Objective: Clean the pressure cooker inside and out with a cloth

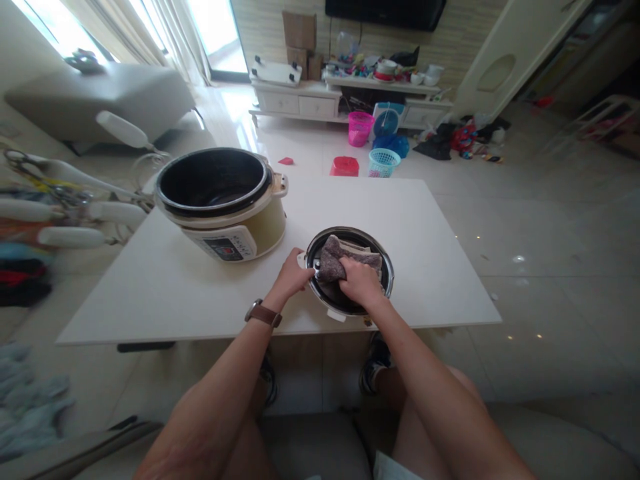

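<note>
A round pressure cooker lid (390,267) lies upside down near the front edge of the white table (430,293), its metal rim and dark inside facing up. My left hand (291,273) grips the lid's left edge by a small white tab, fingers closed. With my right hand (361,280) I press a grey-brown cloth (333,257) against the inside of the lid, its fingers closed on the fabric. To the left stands the electric pressure cooker (225,213), open on top, with a dark pot inside and a control panel on its front.
Beyond the table, a pink basket (361,128), a light blue basket (384,162) and a red stool (345,166) stand on the tiled floor. A white lamp-like fixture (95,213) juts in at the left. A cluttered TV cabinet (320,103) lines the far wall.
</note>
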A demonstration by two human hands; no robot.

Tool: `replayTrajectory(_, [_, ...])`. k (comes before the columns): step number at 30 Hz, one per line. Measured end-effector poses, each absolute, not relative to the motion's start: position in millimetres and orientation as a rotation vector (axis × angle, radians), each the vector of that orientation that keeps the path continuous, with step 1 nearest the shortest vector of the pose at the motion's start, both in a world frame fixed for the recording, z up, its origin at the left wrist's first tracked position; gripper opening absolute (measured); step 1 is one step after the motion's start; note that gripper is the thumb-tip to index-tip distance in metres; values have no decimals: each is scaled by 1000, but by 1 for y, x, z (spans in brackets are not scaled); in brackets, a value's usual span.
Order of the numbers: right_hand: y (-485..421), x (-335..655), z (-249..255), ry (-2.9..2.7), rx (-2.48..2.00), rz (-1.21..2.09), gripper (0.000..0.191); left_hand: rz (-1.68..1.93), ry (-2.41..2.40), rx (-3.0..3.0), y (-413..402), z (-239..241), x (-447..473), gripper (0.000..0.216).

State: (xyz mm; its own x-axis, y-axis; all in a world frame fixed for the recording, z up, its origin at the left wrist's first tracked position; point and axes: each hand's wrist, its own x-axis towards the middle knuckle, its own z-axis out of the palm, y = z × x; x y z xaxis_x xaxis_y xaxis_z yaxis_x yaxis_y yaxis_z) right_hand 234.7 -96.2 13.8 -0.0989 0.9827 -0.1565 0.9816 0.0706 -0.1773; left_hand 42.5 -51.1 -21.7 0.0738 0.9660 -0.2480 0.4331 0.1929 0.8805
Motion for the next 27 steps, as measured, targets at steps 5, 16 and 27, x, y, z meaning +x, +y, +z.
replayTrajectory(5, [-96, 233, 13, -2294, -2111, 374, 37, 716, 1515, 1388, -52, -20, 43, 43])
replayTrajectory(16, [-95, 234, 12, -2293, -2115, 355, 36, 700, 1514, 1386, -51, -19, 43, 42])
replayTrajectory(27, [-96, 234, 13, -2300, -2108, 355, 35, 691, 1525, 1384, -53, -15, 44, 43])
